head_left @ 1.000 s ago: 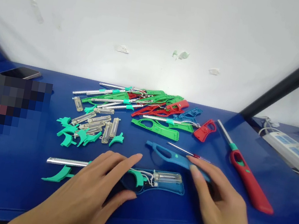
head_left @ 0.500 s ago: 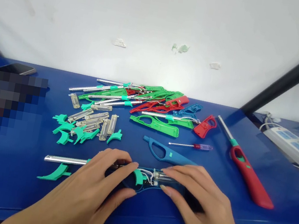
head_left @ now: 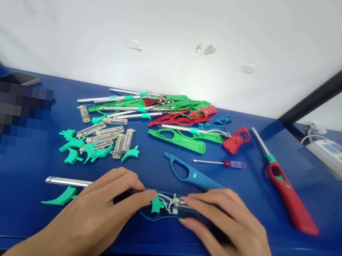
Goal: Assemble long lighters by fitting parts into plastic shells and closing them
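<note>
An opened blue lighter shell (head_left: 158, 217) lies near the table's front edge, with white wires, a clear fuel tank and a green trigger (head_left: 155, 204) inside. Its metal tube (head_left: 69, 182) points left, and a loose green trigger (head_left: 62, 197) lies just below the tube. My left hand (head_left: 100, 208) is closed over the shell's middle, fingertips at the inner trigger. With thumb and fingers, my right hand (head_left: 227, 222) grips the tank end, covering most of the tank. The matching blue shell half (head_left: 204, 179) rests just behind my right hand, its end hidden.
A screwdriver (head_left: 218, 162) lies behind the blue half. Further right is a whole red lighter (head_left: 291, 195). Green triggers (head_left: 71, 156) and clear fuel tanks (head_left: 118, 146) lie left; shells and tubes (head_left: 175, 142) are heaped by the wall. A power strip (head_left: 333, 161) stands far right.
My right hand has let go of the blue shell half, leaving it on the table, and moved left onto the opened lighter's tank end. My left hand has stayed on the lighter, its fingertips drawing closer to the trigger.
</note>
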A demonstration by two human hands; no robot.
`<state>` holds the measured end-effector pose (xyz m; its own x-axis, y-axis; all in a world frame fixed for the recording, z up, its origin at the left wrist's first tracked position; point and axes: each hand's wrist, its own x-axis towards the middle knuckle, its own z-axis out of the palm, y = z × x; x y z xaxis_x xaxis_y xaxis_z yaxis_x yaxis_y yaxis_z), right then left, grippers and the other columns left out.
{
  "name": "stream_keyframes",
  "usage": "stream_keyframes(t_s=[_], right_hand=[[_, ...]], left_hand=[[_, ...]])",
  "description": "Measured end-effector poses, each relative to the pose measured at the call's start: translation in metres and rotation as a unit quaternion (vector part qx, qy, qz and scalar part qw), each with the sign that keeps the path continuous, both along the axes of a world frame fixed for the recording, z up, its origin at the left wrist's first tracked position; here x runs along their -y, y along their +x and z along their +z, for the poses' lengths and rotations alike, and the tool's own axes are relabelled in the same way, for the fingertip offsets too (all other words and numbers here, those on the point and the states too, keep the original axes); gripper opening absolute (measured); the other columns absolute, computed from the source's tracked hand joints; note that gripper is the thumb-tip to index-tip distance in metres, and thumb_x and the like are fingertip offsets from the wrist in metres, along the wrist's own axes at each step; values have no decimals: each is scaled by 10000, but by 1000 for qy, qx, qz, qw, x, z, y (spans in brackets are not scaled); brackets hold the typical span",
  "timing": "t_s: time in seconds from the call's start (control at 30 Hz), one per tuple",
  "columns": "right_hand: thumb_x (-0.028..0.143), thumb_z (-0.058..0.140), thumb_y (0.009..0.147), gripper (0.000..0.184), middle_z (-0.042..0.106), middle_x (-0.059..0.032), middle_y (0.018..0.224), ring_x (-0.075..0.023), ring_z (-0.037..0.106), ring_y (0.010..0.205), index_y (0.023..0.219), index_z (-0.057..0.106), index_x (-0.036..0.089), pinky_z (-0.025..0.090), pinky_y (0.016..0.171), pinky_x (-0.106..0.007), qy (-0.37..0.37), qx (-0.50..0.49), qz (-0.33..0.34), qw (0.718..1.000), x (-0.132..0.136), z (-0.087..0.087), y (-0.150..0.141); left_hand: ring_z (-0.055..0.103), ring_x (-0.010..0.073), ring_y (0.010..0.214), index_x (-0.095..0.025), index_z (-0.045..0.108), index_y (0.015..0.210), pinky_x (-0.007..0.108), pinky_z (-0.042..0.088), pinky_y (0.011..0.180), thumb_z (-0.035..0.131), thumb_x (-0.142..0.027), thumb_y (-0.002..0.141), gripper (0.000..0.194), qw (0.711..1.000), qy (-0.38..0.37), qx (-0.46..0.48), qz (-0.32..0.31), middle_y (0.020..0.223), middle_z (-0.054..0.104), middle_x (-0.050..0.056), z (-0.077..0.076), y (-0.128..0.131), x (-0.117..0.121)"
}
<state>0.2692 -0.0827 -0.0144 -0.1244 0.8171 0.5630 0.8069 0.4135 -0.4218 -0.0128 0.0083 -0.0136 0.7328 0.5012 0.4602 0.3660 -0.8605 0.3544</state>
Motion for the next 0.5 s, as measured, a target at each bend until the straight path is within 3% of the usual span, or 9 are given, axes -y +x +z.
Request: stream_keyframes(t_s=[0.27, 0.5], right_hand=[[345, 775, 1090, 189, 847, 39, 1128, -158, 772, 989, 1278, 782, 324, 624, 917, -314, 0, 6, 9, 1000, 1, -1, 1], [352, 773, 1092, 184, 849, 34, 1130, -159, 774, 995, 1271, 790, 316, 622, 925, -306, 0, 6, 7, 1000, 1, 0, 1]], left_hand=[[644, 207, 1168, -224, 658, 1413, 344, 513, 1065, 403, -123, 1200, 346, 997, 63, -37, -24, 1175, 737, 48, 8, 0, -4], [666, 206, 1066, -242, 695, 1408, 321, 550, 947, 449, -130, 1175, 357, 988, 127, -65, -52, 1137, 734, 40, 8, -3, -15]])
